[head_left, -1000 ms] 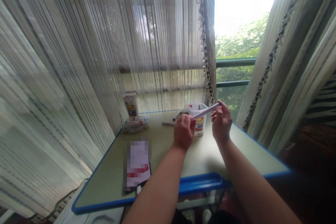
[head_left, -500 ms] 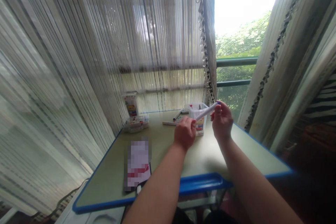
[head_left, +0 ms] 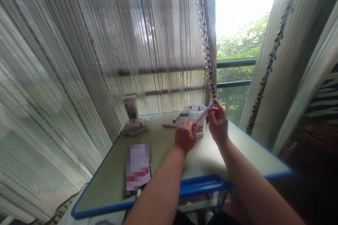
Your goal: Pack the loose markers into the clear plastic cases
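A white marker [head_left: 204,113] with a blue end slants up to the right between my two hands. My left hand [head_left: 185,134] is closed around its lower end. At the upper, blue-tipped end, my right hand [head_left: 218,122] pinches the marker between thumb and fingers. Just behind it stands a clear plastic box [head_left: 200,128] with a printed label and a few pens upright in it. Several loose markers [head_left: 169,125] lie on the table left of the box, some partly hidden by my left hand.
The pale table [head_left: 163,161] has a blue edge and a blue trough [head_left: 202,185] at the front. Two labelled plastic containers, an upright one [head_left: 130,107] and a flat one [head_left: 136,126], sit at the back left. A pixelated pinkish sheet [head_left: 138,158] lies nearer. Curtains [head_left: 163,42] hang behind.
My right hand has shifted slightly left and closer to my left hand. The marker now tilts more steeply. The view has moved a little.
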